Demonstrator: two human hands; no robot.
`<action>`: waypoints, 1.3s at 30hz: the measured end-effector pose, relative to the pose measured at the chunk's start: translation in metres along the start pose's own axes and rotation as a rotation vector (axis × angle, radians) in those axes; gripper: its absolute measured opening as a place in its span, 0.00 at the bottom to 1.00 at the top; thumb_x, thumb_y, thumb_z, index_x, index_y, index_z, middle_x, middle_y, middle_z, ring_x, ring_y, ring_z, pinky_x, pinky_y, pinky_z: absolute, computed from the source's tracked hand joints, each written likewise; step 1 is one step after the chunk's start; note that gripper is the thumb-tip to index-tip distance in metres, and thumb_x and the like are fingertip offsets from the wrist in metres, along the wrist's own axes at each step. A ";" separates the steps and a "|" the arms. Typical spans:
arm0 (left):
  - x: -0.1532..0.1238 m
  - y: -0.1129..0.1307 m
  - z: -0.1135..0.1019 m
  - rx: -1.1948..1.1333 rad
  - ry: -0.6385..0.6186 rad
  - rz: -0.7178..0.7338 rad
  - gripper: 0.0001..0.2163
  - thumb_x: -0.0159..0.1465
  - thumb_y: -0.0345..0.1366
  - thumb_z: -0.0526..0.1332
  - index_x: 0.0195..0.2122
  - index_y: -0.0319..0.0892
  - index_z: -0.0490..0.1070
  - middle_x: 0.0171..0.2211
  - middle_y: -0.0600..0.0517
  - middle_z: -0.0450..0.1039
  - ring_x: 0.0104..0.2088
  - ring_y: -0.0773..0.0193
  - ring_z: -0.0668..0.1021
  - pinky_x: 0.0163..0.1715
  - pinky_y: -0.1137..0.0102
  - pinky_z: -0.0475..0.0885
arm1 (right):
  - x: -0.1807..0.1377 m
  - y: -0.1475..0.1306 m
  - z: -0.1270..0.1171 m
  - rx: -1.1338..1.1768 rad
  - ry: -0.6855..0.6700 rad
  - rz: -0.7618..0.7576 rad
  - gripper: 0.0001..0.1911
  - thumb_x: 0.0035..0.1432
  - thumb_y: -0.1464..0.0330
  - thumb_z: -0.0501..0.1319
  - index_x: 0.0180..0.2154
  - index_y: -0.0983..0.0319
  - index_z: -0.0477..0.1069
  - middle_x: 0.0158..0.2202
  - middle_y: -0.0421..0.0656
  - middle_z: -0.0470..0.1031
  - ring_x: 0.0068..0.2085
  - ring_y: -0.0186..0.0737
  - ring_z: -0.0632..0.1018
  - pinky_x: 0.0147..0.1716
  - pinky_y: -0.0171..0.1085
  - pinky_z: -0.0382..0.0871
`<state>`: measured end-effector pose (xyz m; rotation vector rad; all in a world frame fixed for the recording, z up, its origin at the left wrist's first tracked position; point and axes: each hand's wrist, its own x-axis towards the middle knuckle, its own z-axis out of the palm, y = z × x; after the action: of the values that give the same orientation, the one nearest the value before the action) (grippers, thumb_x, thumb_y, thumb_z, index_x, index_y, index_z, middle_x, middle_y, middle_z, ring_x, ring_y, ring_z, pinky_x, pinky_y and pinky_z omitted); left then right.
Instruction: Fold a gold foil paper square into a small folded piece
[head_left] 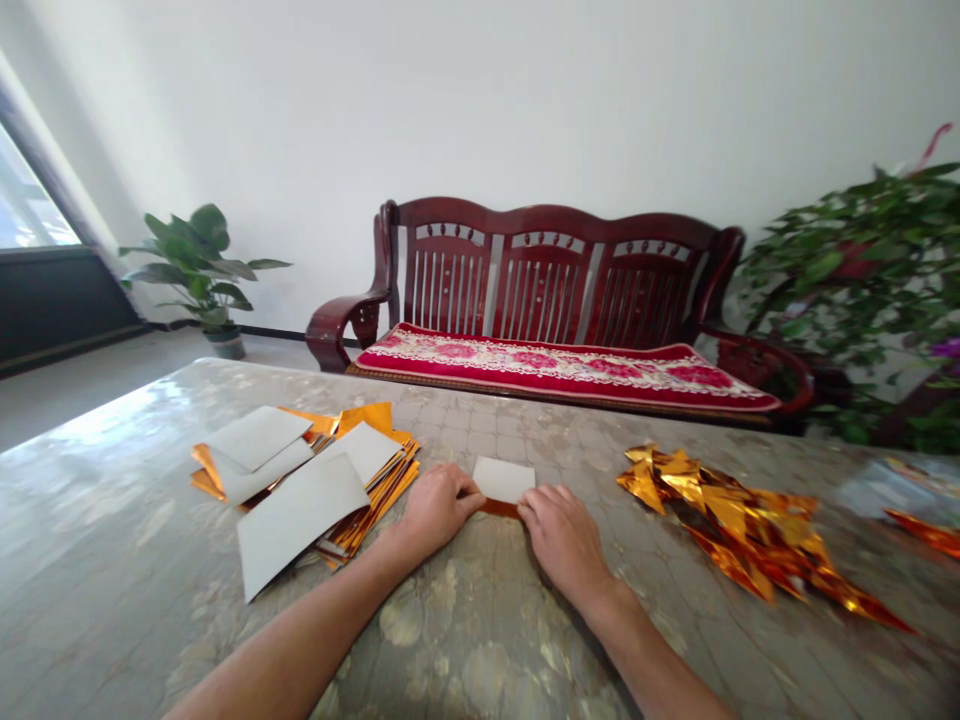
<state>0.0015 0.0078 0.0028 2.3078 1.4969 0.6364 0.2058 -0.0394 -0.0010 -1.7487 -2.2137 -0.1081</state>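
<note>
The person's left hand (441, 507) and right hand (564, 540) meet at a small sheet of paper (506, 478) on the table (480, 640), at its middle, in front of the person. Each grip is closed, thumb and fingers pinching one near corner of the sheet, whose near edge shows a gold strip. Left of the hands lies a loose pile of paper (304, 515), white and gold; to the right, a heap of folded gold shapes (731, 505).
</note>
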 end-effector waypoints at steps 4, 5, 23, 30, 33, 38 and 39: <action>0.003 0.002 -0.002 0.031 0.009 -0.085 0.10 0.61 0.41 0.62 0.27 0.44 0.78 0.30 0.52 0.78 0.35 0.62 0.76 0.35 0.70 0.62 | 0.003 0.000 0.000 -0.006 -0.028 0.021 0.07 0.67 0.69 0.56 0.36 0.59 0.71 0.37 0.41 0.75 0.42 0.42 0.71 0.39 0.38 0.56; 0.004 0.003 -0.003 0.044 0.019 -0.095 0.10 0.61 0.41 0.62 0.27 0.44 0.78 0.31 0.52 0.78 0.36 0.62 0.76 0.36 0.70 0.62 | 0.003 0.000 0.000 -0.002 -0.032 0.028 0.06 0.67 0.69 0.56 0.37 0.58 0.71 0.37 0.41 0.76 0.42 0.42 0.71 0.40 0.38 0.56; 0.007 0.002 -0.001 0.158 0.032 -0.121 0.13 0.60 0.47 0.62 0.28 0.44 0.78 0.37 0.48 0.75 0.42 0.56 0.73 0.45 0.65 0.63 | 0.008 -0.001 0.001 0.060 -0.051 0.091 0.05 0.65 0.69 0.56 0.38 0.58 0.71 0.39 0.40 0.76 0.43 0.42 0.72 0.40 0.37 0.56; 0.003 0.003 0.002 0.154 0.061 -0.102 0.11 0.61 0.45 0.63 0.29 0.45 0.77 0.38 0.49 0.73 0.43 0.56 0.72 0.45 0.64 0.63 | 0.009 -0.001 0.002 0.105 -0.042 0.119 0.04 0.64 0.70 0.57 0.37 0.58 0.70 0.38 0.40 0.76 0.42 0.41 0.73 0.39 0.37 0.57; 0.001 0.004 0.002 0.140 0.079 -0.098 0.10 0.61 0.44 0.63 0.30 0.44 0.76 0.40 0.49 0.72 0.44 0.57 0.71 0.46 0.63 0.62 | 0.008 0.000 0.003 0.103 -0.032 0.113 0.04 0.64 0.70 0.57 0.37 0.58 0.70 0.38 0.40 0.76 0.42 0.41 0.72 0.39 0.37 0.57; 0.000 0.004 0.006 0.131 0.098 -0.102 0.08 0.61 0.41 0.63 0.30 0.44 0.76 0.40 0.49 0.71 0.44 0.57 0.70 0.46 0.63 0.62 | 0.007 0.000 0.007 0.070 -0.009 0.103 0.03 0.64 0.70 0.58 0.37 0.58 0.70 0.38 0.40 0.74 0.43 0.42 0.71 0.40 0.37 0.57; 0.000 0.004 0.006 0.128 0.102 -0.101 0.07 0.60 0.41 0.63 0.30 0.44 0.76 0.40 0.49 0.71 0.45 0.56 0.70 0.46 0.63 0.62 | 0.007 0.000 0.007 0.065 -0.005 0.105 0.03 0.64 0.70 0.58 0.36 0.58 0.70 0.38 0.41 0.73 0.43 0.42 0.71 0.40 0.37 0.57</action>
<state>0.0081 0.0059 -0.0007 2.3057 1.7359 0.6576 0.2033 -0.0310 -0.0060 -1.8271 -2.1001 -0.0072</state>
